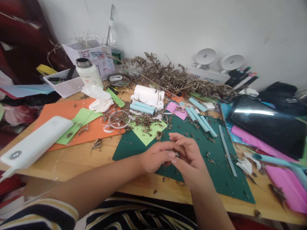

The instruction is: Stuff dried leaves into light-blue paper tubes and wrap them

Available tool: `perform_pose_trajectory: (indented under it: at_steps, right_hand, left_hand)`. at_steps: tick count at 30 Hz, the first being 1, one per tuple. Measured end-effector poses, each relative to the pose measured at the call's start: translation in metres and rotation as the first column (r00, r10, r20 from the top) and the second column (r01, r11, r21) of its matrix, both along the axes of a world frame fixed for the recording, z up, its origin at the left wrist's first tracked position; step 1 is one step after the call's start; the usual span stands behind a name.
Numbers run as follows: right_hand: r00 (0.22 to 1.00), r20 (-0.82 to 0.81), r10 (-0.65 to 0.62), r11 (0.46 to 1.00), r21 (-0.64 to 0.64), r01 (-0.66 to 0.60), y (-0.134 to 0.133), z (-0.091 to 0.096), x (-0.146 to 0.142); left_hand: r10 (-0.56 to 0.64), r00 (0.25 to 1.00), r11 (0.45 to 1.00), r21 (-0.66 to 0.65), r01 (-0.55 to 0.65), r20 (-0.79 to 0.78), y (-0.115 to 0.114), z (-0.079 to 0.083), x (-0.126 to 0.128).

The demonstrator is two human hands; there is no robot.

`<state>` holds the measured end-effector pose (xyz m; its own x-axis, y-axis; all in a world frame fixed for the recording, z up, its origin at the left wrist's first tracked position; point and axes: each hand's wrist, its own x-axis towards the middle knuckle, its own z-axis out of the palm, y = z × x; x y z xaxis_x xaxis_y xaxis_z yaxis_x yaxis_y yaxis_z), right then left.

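Observation:
Both of my hands meet over the near part of a dark green cutting mat (216, 172). My left hand (155, 156) has its fingers pinched together against the fingers of my right hand (189, 156). Between them is a small dark bit (176, 154), too small to name, possibly a dried plant piece. My right hand's fingers are curled around it. Dried leaf crumbs lie scattered on the mat around my hands.
A pile of dried twigs (172, 76) lies at the back. Light blue paper rolls (199, 119), green (148, 131), orange (72, 111) and pink paper (285, 182), a tape ring (118, 118), a white case (35, 140), a white bottle (88, 72) and a tablet (268, 126) surround the mat.

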<state>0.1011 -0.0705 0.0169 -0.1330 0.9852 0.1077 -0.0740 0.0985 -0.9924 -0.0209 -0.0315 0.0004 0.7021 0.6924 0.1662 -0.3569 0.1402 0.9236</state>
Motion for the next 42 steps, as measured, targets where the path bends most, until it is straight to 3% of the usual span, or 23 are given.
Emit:
perform_pose_trajectory:
  at_steps: [4,8,12,17,20,24,26,29,31,34,40,42]
  right_hand:
    - [0.995,-0.043,0.093,0.995,0.051,-0.091,0.000,-0.001,0.000]
    - [0.998,0.032,0.061,0.977,0.201,-0.066,0.000,-0.006,0.006]
    - [0.996,0.043,0.082,0.960,0.265,-0.090,-0.002,-0.015,0.013]
    - [0.982,0.167,-0.086,0.951,0.309,0.031,-0.002,-0.019,0.012]
    - [0.969,0.156,-0.191,0.932,0.340,0.129,0.002,-0.018,0.009]
    - [0.925,0.062,-0.374,0.870,0.369,0.327,0.006,-0.015,0.016]
    - [0.899,0.084,-0.429,0.841,0.401,0.364,0.007,-0.012,0.021]
    - [0.870,0.321,-0.374,0.851,0.491,0.185,0.006,-0.005,0.026]
    - [0.805,0.493,-0.331,0.850,0.526,0.027,0.005,-0.002,0.025]
    - [0.741,0.564,-0.363,0.824,0.566,-0.028,0.005,0.001,0.021]
    - [0.777,0.375,-0.505,0.793,0.558,0.246,0.009,0.004,0.028]
    - [0.804,0.359,-0.474,0.809,0.538,0.236,0.010,0.005,0.031]
  left_hand:
    - [0.010,1.000,1.000,-0.010,-0.010,0.004,-0.002,-0.001,0.001]
    - [-0.004,0.999,1.000,0.019,0.003,0.041,-0.004,-0.004,0.001]
    - [0.003,0.996,0.999,0.053,-0.007,0.091,-0.001,-0.006,0.001]
    - [0.027,0.996,0.995,0.092,-0.035,0.089,0.002,-0.007,0.003]
    - [0.044,0.994,0.995,0.080,-0.052,0.095,0.002,-0.006,0.003]
    - [0.047,0.996,0.998,0.048,-0.051,0.080,0.001,-0.004,0.002]
    - [0.048,0.996,0.997,0.054,-0.052,0.072,0.001,-0.003,0.002]
    - [0.040,0.995,0.998,0.045,-0.044,0.089,0.001,-0.005,0.002]
    - [0.034,0.993,0.999,0.035,-0.038,0.110,0.001,-0.007,0.003]
    - [0.026,0.989,0.999,0.031,-0.030,0.145,0.001,-0.010,0.004]
    - [0.020,0.991,0.995,0.098,-0.033,0.131,0.002,-0.010,0.003]
    - [0.029,0.993,0.994,0.097,-0.041,0.115,0.001,-0.011,0.003]
